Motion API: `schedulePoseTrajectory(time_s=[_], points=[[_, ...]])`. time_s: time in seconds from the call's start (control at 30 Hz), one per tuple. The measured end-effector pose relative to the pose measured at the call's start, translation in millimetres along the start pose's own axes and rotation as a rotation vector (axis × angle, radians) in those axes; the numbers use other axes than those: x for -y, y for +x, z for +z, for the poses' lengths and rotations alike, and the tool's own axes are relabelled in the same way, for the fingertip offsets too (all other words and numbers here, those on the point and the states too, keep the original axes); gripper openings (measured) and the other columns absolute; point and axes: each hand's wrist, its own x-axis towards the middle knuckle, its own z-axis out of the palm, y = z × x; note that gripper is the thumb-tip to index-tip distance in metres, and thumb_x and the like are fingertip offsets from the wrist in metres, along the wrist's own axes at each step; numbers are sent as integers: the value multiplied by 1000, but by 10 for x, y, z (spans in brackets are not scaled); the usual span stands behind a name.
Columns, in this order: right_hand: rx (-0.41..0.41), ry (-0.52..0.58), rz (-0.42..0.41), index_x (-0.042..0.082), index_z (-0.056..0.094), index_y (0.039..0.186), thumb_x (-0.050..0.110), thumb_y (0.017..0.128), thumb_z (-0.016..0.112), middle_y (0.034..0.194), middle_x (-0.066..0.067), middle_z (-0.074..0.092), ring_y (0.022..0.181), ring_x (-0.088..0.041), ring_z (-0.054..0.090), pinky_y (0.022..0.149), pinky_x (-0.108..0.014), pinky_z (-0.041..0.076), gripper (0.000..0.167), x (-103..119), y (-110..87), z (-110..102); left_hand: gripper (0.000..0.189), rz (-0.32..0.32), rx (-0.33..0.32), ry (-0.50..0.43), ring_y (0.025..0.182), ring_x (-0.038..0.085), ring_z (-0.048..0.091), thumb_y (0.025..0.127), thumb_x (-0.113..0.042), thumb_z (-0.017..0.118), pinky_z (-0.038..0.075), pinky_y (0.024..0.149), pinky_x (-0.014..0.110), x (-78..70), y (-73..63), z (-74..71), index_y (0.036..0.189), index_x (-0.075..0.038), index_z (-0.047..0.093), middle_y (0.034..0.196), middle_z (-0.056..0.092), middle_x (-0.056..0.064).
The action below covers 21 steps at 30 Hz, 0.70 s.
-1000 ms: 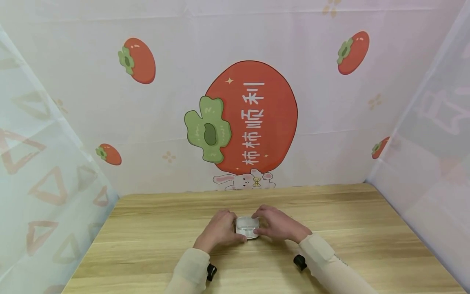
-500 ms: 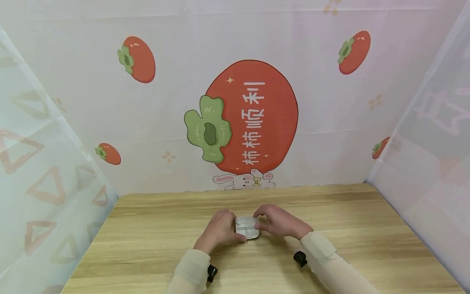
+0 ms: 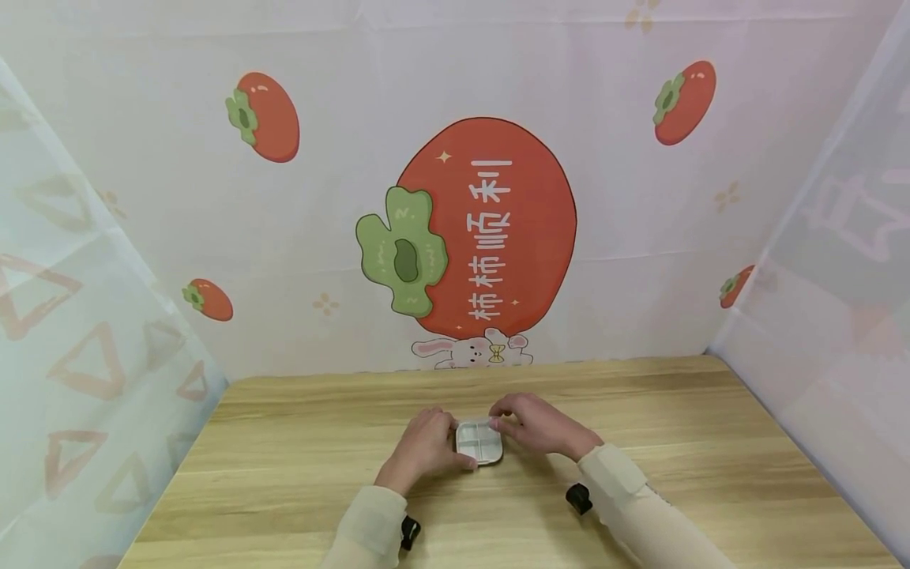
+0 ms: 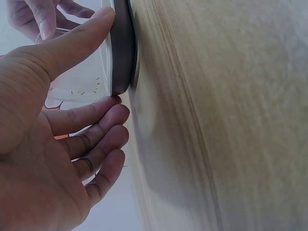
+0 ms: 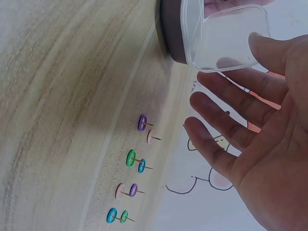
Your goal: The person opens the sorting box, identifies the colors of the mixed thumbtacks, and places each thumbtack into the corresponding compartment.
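Note:
A small square pill box with a white divided inside and a dark outer wall sits on the table between both hands. My left hand holds its left side, thumb at the near edge and fingertips at the far one. The clear hinged lid stands raised from the box, with small gold marks on it in the left wrist view. My right hand pinches the lid between thumb and index finger; its other fingers are extended apart from it.
Several coloured thumbtacks, purple, pink, green and blue, lie in pairs with points up on the wood-grain table; the right wrist view shows them beyond the box. A printed cloth backdrop rises behind the table.
The lid has swung up and back from the box, baring the compartments. My right thumb has moved from the near right side toward the far edge with it. My left hand stays put.

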Motion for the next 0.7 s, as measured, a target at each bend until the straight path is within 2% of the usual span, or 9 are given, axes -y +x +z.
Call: schedulePoseTrajectory(time_s=[0.2,0.47,0.7], points=[[-35,-2,26,7,72,113,18,103,61,105,0,69,97,-17,63,87,-40,53,19,10,21,18,61,15,-20,7,83,18,51,66,-43,95,46,80,42,7,-6,8,102,0,71,88,60,1],[-68,-1,51,8,72,109,25,105,58,92,6,66,82,-12,58,76,-35,51,22,4,67,44,62,6,-19,12,84,19,52,66,-42,96,46,83,43,13,-13,35,103,1,72,90,61,3],[-77,45,71,4,72,108,24,105,57,88,3,66,78,-14,56,72,-34,50,25,-7,101,47,63,8,-21,11,84,19,52,66,-42,96,45,84,45,8,-17,36,104,2,71,91,61,4]])
